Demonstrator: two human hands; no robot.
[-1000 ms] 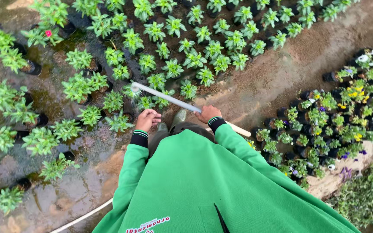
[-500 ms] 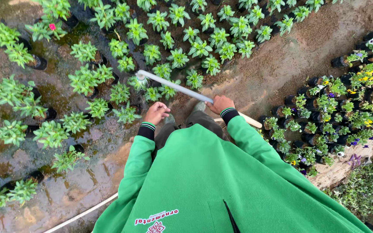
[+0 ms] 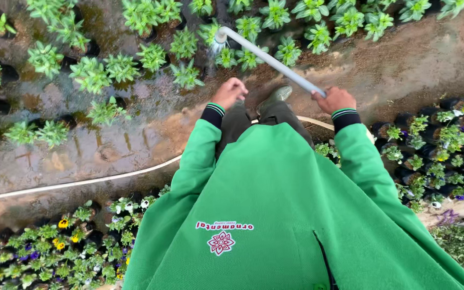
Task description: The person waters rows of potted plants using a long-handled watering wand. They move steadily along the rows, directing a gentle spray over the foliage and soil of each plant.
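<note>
My right hand (image 3: 335, 99) grips the near end of a long white watering wand (image 3: 269, 59). The wand slants up and left to its spray head (image 3: 220, 35), where water falls on small green potted plants (image 3: 226, 56). My left hand (image 3: 229, 91) hangs just below the wand with its fingers curled, holding nothing and apart from the wand. Both arms wear green jacket sleeves with dark striped cuffs. One shoe (image 3: 276, 95) shows between my hands on the wet ground.
A white hose (image 3: 76, 182) runs across the muddy, puddled path at the left. Rows of green plants in black pots (image 3: 89, 70) fill the far side. Flowering pots stand at the lower left (image 3: 55, 249) and at the right (image 3: 447, 134).
The plant rows have slid up and away in view as I stepped back along the path. The spray head now sits over the nearest row. The right hand's grip stays the same.
</note>
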